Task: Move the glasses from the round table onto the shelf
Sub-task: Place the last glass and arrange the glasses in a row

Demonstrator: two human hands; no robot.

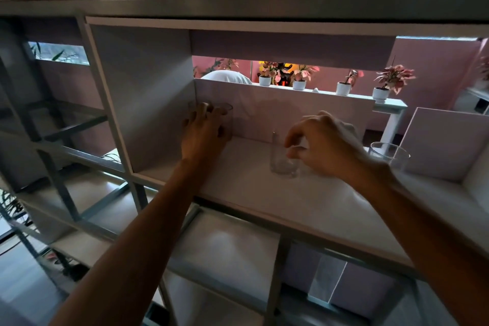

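White shelf (238, 193) is filling the view. In its back-left corner the left hand (202, 132) is curling its fingers round a clear glass (228, 114). Mid-board, the right hand (325, 145) is pinching a second glass (281, 167) near its rim. Farther right, a third glass (389, 153) is standing free beside an upright panel (444, 145).

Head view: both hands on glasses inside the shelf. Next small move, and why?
Probably open the right hand and lift it off. It pinches the rim of a clear drinking glass whose base appears to sit on the pale shelf board, apart from the clear tumbler further right. The left hand grips a second clear glass at the back; whether that is down is unclear.
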